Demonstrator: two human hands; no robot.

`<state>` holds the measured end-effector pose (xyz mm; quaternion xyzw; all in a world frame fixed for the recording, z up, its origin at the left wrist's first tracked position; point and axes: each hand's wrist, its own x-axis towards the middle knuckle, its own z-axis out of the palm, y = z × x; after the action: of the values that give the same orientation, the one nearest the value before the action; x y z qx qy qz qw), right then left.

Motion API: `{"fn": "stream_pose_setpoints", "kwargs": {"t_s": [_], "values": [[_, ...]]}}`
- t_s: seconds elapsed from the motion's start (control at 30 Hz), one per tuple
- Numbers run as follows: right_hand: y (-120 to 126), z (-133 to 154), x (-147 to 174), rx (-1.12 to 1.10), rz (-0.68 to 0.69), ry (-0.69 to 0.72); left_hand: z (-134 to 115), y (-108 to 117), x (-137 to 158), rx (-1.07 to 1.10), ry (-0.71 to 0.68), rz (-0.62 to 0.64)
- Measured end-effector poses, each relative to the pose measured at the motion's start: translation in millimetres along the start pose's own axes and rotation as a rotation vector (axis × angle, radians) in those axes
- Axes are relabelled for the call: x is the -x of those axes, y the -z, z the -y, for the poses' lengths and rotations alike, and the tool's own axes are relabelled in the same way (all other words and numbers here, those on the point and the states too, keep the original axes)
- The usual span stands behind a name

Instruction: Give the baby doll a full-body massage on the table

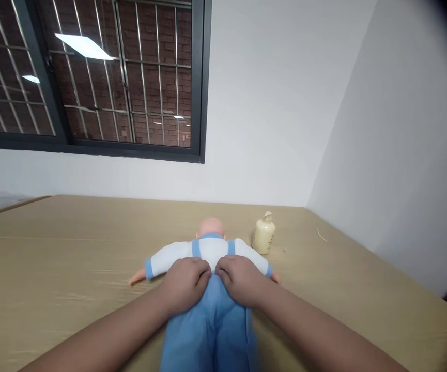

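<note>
Doll [213,251] lies lengthwise beneath the left hand [186,284] and right hand [242,280], which sit equally near its midline, clenched on its blue trousers [200,333] at the waist, its head [211,226] pointing away.

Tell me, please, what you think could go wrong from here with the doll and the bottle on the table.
The bottle stands close to one white sleeve of the doll, so a sideways shift of the doll might knock it over.

The left hand and right hand are curled at the waist of the blue trousers, so pulling them hard could overstretch them or drag the doll along the table.
</note>
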<state>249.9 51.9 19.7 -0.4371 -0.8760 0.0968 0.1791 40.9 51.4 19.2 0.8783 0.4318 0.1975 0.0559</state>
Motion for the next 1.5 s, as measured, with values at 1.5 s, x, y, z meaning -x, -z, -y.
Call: {"fn": "stream_pose_setpoints", "kwargs": {"t_s": [1.5], "values": [[-19.5,-8.8,-10.7,0.069,-0.273,0.117,-6.1,-12.1,-1.6,-0.062,0.047,-0.189]]}}
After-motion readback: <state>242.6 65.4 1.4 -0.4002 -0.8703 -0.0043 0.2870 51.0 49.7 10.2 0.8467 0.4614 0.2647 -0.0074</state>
